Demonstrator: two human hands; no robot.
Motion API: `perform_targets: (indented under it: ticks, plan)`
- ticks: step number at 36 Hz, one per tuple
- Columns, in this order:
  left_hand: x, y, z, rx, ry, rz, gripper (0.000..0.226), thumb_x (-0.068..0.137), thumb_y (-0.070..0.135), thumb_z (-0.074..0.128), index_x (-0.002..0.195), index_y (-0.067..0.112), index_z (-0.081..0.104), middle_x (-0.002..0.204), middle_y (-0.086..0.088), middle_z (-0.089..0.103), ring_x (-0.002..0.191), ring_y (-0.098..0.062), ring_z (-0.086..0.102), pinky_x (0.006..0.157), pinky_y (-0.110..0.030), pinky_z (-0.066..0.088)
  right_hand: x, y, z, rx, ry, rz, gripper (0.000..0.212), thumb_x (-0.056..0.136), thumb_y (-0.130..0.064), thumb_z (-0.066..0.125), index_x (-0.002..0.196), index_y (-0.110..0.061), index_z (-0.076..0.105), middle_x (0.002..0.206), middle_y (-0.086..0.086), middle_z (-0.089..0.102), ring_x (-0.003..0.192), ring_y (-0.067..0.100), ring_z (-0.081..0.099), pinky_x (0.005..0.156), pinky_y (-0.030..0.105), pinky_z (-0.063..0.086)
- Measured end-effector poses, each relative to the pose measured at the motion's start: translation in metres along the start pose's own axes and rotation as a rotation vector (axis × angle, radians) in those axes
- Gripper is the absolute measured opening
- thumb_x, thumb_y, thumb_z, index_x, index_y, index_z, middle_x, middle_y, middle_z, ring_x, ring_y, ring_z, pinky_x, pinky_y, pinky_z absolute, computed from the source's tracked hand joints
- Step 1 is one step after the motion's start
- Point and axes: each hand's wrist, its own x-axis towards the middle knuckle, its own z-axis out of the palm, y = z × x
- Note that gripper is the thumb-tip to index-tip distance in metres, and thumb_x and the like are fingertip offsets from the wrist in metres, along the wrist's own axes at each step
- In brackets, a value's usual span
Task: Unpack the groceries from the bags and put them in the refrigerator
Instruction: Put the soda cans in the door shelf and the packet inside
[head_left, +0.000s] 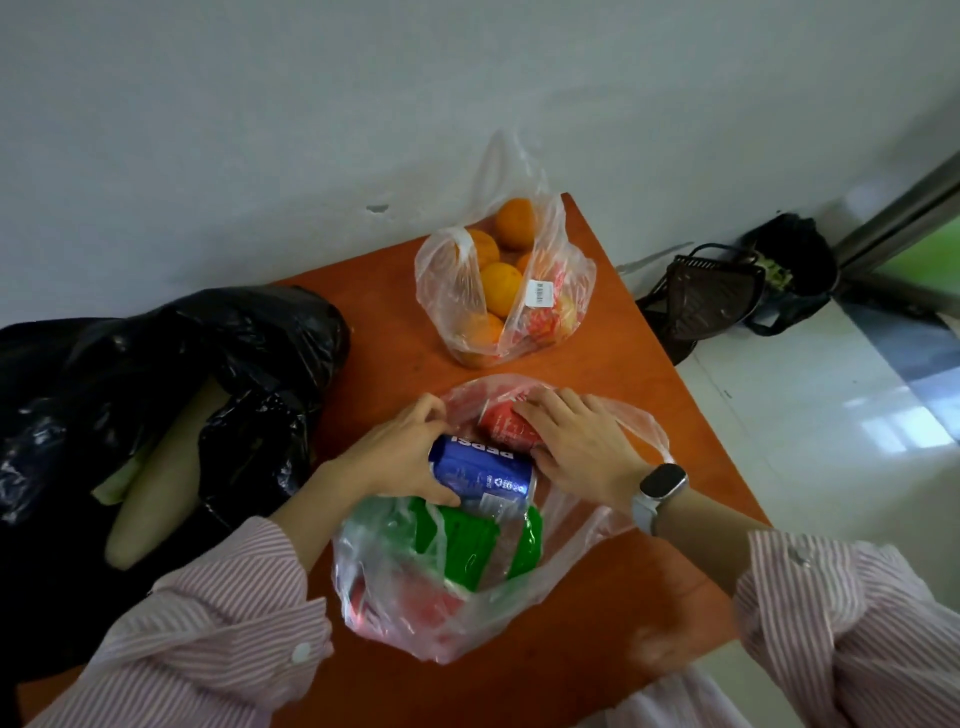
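Two cans leave the clear bag (582, 545) at frame centre: left hand (395, 457) grips the blue can (483, 470), right hand (576, 441) clasps the red can (501, 423); clinging plastic could snag either and loosen it.

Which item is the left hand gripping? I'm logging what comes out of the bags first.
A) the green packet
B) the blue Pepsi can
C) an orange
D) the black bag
B: the left hand has its fingers curled round the blue Pepsi can above the clear bag, while the right hand grips a red can.
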Motion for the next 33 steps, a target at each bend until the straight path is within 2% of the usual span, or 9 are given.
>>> perform_targets:
  ticks: [4, 8, 12, 16, 20, 25, 27, 30, 33]
  plan:
    - [-0.017, 0.002, -0.005, -0.063, 0.178, 0.024, 0.085, 0.057, 0.057, 0.077, 0.125, 0.015, 0.049, 0.126, 0.009, 0.025, 0.116, -0.004, 0.032, 0.095, -0.025, 0.041, 0.013, 0.000, -0.007, 0.106, -0.149, 0.117, 0.073, 0.084, -0.051, 0.055, 0.141, -0.013, 0.029, 0.139, 0.007, 0.038, 0.122, 0.025, 0.040, 0.102, 0.039, 0.036]
    - [-0.028, 0.002, -0.012, -0.098, 0.357, 0.052, 0.079, 0.056, 0.047, 0.082, 0.122, 0.015, 0.050, 0.128, 0.005, 0.027, 0.116, -0.003, 0.025, 0.098, -0.019, 0.029, 0.023, 0.003, -0.007, 0.192, -0.301, 0.249, 0.087, 0.075, -0.061, 0.062, 0.140, -0.013, 0.028, 0.141, 0.008, 0.041, 0.127, 0.026, 0.040, 0.107, 0.041, 0.031]
    - [-0.034, -0.003, -0.011, -0.112, 0.414, 0.066, 0.080, 0.057, 0.040, 0.083, 0.124, 0.012, 0.048, 0.130, 0.003, 0.037, 0.118, -0.008, 0.032, 0.102, -0.024, 0.032, 0.024, 0.000, -0.002, 0.186, -0.373, 0.293, 0.095, 0.069, -0.064, 0.065, 0.139, -0.012, 0.027, 0.141, 0.008, 0.041, 0.129, 0.027, 0.039, 0.109, 0.044, 0.029]
    - [-0.035, -0.006, -0.008, -0.250, 0.413, 0.015, 0.075, 0.061, 0.036, 0.082, 0.125, 0.019, 0.046, 0.121, 0.011, 0.041, 0.112, -0.007, 0.044, 0.096, -0.025, 0.041, 0.021, -0.009, 0.003, 0.187, -0.308, 0.326, 0.085, 0.070, -0.053, 0.065, 0.136, -0.011, 0.031, 0.136, 0.008, 0.046, 0.124, 0.027, 0.043, 0.106, 0.042, 0.032]
    - [-0.029, -0.002, -0.007, -0.444, 0.328, -0.022, 0.076, 0.055, 0.045, 0.081, 0.121, 0.033, 0.046, 0.115, 0.013, 0.047, 0.104, -0.006, 0.051, 0.089, -0.025, 0.044, 0.004, -0.011, 0.001, 0.376, -0.242, 0.326, 0.091, 0.067, -0.043, 0.070, 0.141, -0.016, 0.024, 0.143, 0.006, 0.038, 0.130, 0.025, 0.038, 0.108, 0.041, 0.031]
    - [-0.020, 0.002, 0.008, -0.437, 0.229, 0.009, 0.083, 0.056, 0.033, 0.088, 0.128, 0.021, 0.046, 0.122, 0.008, 0.045, 0.115, -0.010, 0.048, 0.097, -0.020, 0.037, -0.025, -0.008, -0.005, 0.688, -0.078, 0.364, 0.089, 0.060, -0.033, 0.078, 0.135, -0.022, 0.030, 0.132, 0.002, 0.048, 0.120, 0.020, 0.047, 0.102, 0.042, 0.042]
    - [-0.020, 0.001, 0.011, -0.374, 0.261, 0.022, 0.083, 0.055, 0.039, 0.087, 0.127, 0.021, 0.048, 0.125, 0.013, 0.039, 0.119, -0.008, 0.045, 0.099, -0.023, 0.037, -0.032, -0.008, -0.007, 0.760, -0.023, 0.390, 0.083, 0.059, -0.028, 0.079, 0.129, -0.019, 0.035, 0.123, 0.002, 0.053, 0.111, 0.018, 0.053, 0.094, 0.041, 0.047]
    - [-0.022, 0.004, 0.009, -0.285, 0.347, 0.069, 0.087, 0.049, 0.063, 0.075, 0.123, 0.022, 0.054, 0.125, 0.021, 0.032, 0.119, -0.004, 0.037, 0.100, -0.026, 0.036, -0.038, -0.012, -0.007, 0.829, 0.086, 0.427, 0.077, 0.057, -0.031, 0.080, 0.123, -0.024, 0.041, 0.115, -0.003, 0.056, 0.105, 0.013, 0.056, 0.088, 0.040, 0.050]
    - [-0.024, 0.012, 0.002, -0.372, 0.426, 0.056, 0.086, 0.041, 0.067, 0.071, 0.116, 0.025, 0.059, 0.125, 0.022, 0.033, 0.117, -0.005, 0.035, 0.102, -0.027, 0.033, -0.047, -0.018, -0.018, 0.873, 0.159, 0.441, 0.078, 0.057, -0.037, 0.078, 0.124, -0.025, 0.041, 0.117, -0.006, 0.055, 0.109, 0.013, 0.054, 0.093, 0.042, 0.047]
